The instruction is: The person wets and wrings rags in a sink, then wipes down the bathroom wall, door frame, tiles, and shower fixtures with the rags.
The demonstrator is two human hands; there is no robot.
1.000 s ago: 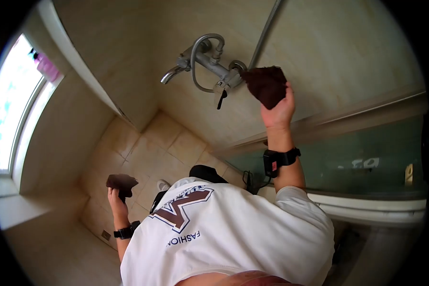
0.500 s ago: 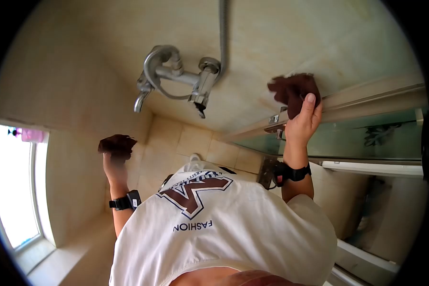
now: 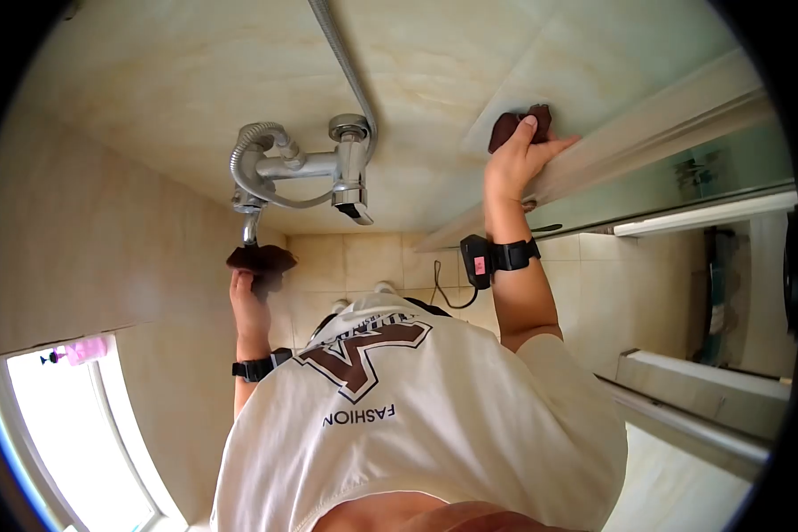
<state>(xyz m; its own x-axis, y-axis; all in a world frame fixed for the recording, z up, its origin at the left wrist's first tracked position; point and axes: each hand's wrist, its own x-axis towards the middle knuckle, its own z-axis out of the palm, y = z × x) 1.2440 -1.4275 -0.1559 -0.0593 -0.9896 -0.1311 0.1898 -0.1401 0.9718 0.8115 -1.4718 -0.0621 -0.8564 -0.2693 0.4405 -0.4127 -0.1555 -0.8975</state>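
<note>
A dark brown cloth [image 3: 505,129] is in my right hand [image 3: 511,170], up against the tiled wall beside the metal door frame. My thumb lies over this cloth, and one finger points out toward the frame. On the other side, my left hand [image 3: 250,310] grips a second dark brown cloth [image 3: 262,258], slightly blurred, just below the spout of the chrome shower mixer tap [image 3: 303,166]. Whether that cloth touches the spout I cannot tell. The fingers of my left hand are partly hidden under the cloth.
A metal shower hose [image 3: 348,66] runs up the wall from the tap. At the right is a glass door with a metal frame [image 3: 647,124]. A bright window [image 3: 75,434] with something pink by it is at lower left. Beige floor tiles [image 3: 319,277] lie below.
The view has shifted. My right hand has moved its cloth up the wall beside the frame. My left hand has brought its cloth rightward to under the tap's spout.
</note>
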